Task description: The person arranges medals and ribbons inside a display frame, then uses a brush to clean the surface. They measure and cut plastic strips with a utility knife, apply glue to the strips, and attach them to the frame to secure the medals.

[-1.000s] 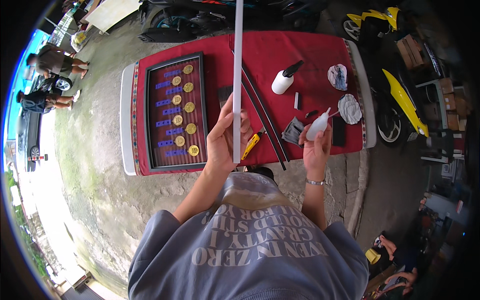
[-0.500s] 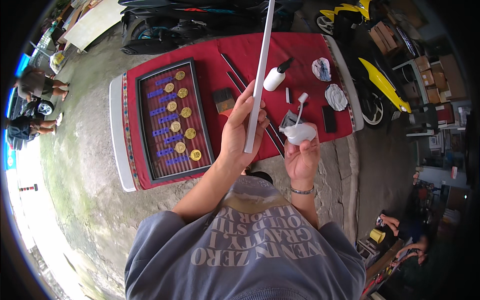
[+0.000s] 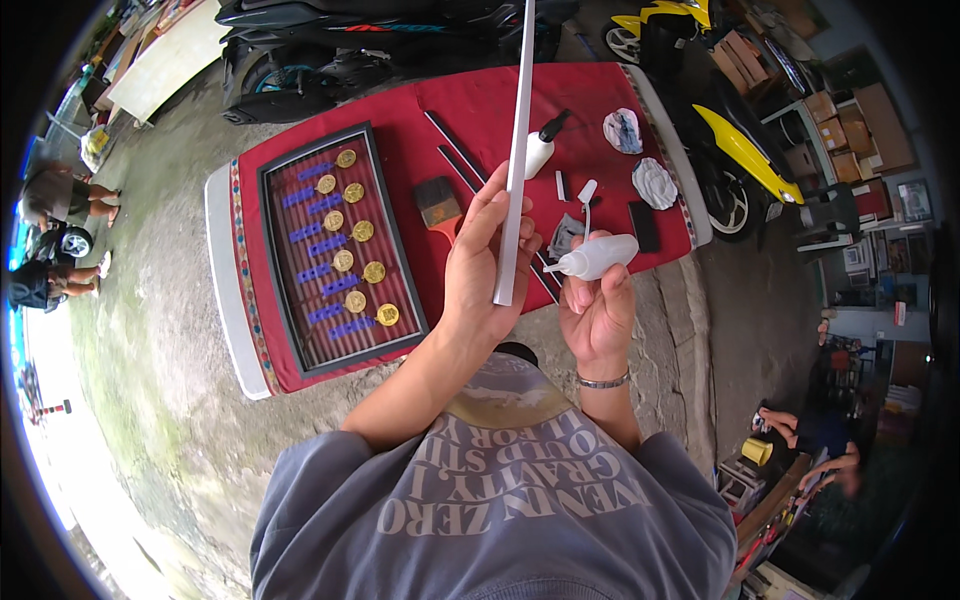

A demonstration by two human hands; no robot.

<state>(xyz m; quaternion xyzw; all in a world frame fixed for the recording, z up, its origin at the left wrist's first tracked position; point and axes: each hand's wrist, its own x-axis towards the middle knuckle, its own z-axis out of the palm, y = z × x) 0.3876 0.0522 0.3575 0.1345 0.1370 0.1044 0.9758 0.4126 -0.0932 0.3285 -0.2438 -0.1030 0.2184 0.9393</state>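
My left hand (image 3: 476, 275) is closed round the lower part of a long, thin, pale strip (image 3: 519, 150), which stands nearly upright in the picture and runs past the top edge. Close to its right, my right hand (image 3: 596, 325) grips a small white squeeze bottle (image 3: 606, 257) between thumb and fingers. The bottle lies on its side, nozzle toward the strip's lower end, apart from it. A white cap on a thin stalk sticks up beside the nozzle. Behind my left hand, a paintbrush (image 3: 438, 203) with dark bristles and an orange handle lies on the red-covered table (image 3: 400, 110).
To the left, a dark frame (image 3: 268, 235) holds several gold medals with blue ribbons. Dark strips (image 3: 459, 168), a white bottle (image 3: 538, 155) with black top, crumpled cloths (image 3: 655, 184) and a black flat block (image 3: 644, 227) lie about. Motorcycles (image 3: 300, 60) stand beyond the table.
My right hand has turned the squeeze bottle, so its body shows more and its nozzle points left, nearer the strip. My left hand keeps its hold. The whole view has shifted slightly.
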